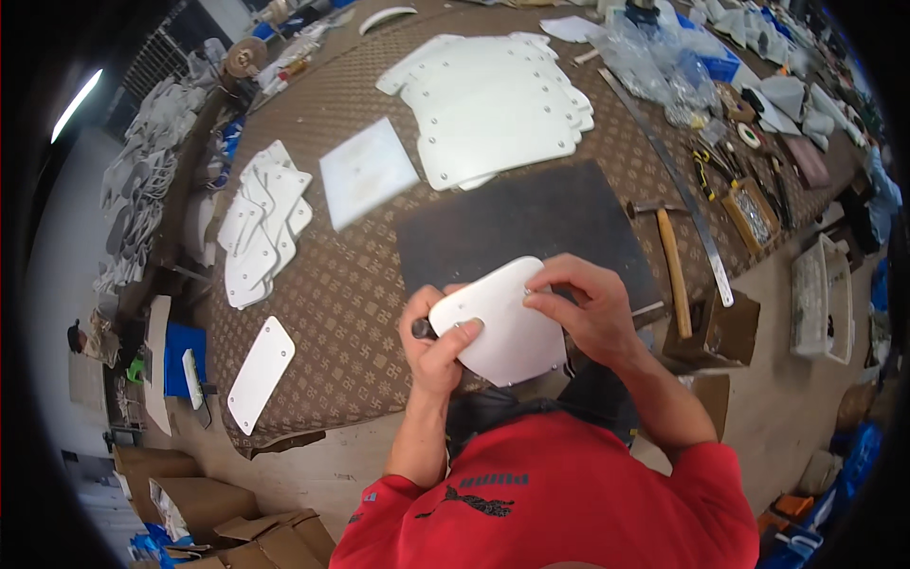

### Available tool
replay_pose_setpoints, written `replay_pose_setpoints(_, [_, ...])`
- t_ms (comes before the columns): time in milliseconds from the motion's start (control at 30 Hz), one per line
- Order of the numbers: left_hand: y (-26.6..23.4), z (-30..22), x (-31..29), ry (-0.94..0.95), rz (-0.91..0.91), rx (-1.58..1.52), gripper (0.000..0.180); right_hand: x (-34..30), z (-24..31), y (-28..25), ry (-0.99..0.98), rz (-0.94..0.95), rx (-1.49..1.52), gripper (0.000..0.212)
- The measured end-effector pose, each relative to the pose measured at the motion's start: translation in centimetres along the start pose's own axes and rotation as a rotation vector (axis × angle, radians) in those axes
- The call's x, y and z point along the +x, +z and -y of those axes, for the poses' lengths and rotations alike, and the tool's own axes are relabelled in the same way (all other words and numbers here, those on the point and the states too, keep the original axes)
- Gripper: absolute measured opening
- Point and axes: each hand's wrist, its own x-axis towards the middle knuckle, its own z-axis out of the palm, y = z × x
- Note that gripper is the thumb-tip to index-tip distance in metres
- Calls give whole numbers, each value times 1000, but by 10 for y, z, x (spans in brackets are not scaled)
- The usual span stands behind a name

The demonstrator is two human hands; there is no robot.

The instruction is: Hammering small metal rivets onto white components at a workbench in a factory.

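My left hand (pixel 434 341) and my right hand (pixel 586 305) both grip one white rounded plastic panel (pixel 502 327) with small rivet holes, held just above the near edge of a dark work mat (pixel 531 223). The left thumb presses the panel's left edge, and a small dark object shows under that hand. The right fingers pinch the panel's upper right edge. Both forearms come up from a red sleeve at the bottom.
A brown patterned table (pixel 341 275) carries a big stack of white panels (pixel 493 104), a smaller pile (pixel 261 228), a white square sheet (pixel 367 171) and one loose panel (pixel 261 372). A hammer (pixel 671 266), a metal ruler (pixel 682 190) and tool clutter lie right. Cardboard boxes (pixel 237 522) sit below.
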Motion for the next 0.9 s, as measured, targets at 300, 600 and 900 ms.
replay_pose_setpoints(300, [-11,4,-3,-31,119,42,27,-4,-5,6,253,-63,468,29])
replay_pose_setpoints(600, [-13,5,-20,-365,53,313,20,3,-12,-4,372,-140,559,33])
replay_pose_setpoints(900, [-28,15,-39,-305,109,529,10,-2,-16,-25,594,-28,474,27])
